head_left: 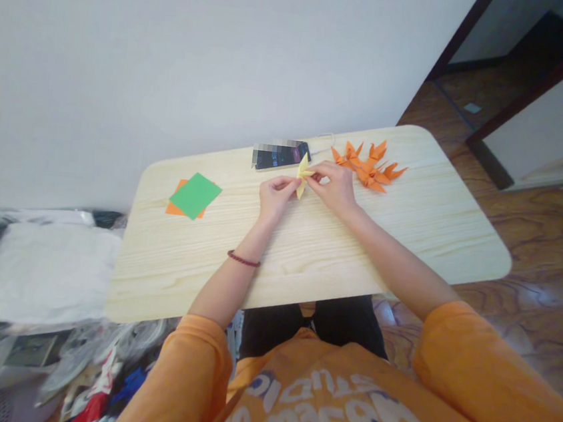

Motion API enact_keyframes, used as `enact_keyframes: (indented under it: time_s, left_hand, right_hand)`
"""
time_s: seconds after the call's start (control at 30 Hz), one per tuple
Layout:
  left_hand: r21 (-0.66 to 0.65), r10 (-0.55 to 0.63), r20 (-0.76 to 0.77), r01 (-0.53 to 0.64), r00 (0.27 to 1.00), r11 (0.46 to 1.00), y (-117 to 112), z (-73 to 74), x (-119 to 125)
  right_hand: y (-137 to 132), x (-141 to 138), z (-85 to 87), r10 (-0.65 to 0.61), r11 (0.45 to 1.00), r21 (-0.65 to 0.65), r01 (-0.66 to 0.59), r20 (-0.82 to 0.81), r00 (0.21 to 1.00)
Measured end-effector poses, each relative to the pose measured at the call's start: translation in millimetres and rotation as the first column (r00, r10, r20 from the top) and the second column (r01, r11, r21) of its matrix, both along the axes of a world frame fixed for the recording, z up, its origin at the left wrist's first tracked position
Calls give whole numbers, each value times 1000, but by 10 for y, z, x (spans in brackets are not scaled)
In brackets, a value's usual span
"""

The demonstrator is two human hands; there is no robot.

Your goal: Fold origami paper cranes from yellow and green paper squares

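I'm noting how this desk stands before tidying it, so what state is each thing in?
Yellow paper: folded, pinched by both hands
Left hand: pinching the yellow paper
Right hand: pinching the yellow paper
Orange origami figures: folded, grouped beside the right hand
Green sheet: flat, unfolded, lying on the orange sheet
Orange sheet: flat, mostly covered
Phone: lying flat, screen up

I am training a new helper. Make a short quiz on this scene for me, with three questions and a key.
1. Which hand wears the red bead bracelet: the left hand or the right hand?
2. True or false: the green sheet lies on top of the orange sheet.
3. What colour is the folded paper held between both hands?

Key: 1. left hand; 2. true; 3. yellow.
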State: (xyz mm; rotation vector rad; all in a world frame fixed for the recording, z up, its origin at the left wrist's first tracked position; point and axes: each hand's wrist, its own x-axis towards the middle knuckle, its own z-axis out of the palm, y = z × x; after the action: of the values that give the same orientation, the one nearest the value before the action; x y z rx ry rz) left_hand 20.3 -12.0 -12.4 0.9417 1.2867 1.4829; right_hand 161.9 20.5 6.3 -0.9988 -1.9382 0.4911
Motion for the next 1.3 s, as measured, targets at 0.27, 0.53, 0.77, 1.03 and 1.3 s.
enact_keyframes:
  time_s: [0.27,0.53,0.77,1.03,1.3]
  left_hand:
    - [-89,-9,164,24,986,996,26,18,-36]
    - [-108,-89,293,125,952,986,24,85,-102]
    - [-98,-125,331,166,935,981,10,113,-122]
    - [-78,-154,320,188,935,979,15,96,-113]
    - [-61,-138,196,153,971,986,23,65,-96]
  right_hand:
    - [15,-11,-68,84,995,46,-84,-8,996]
    - [76,-22,-142,149,967,203,-154,40,988]
    - [84,-17,-141,141,961,225,-163,108,984]
    - [83,-1,-105,102,986,126,-107,43,994]
    - [76,-3,-34,-73,929,-359,-90,-416,906]
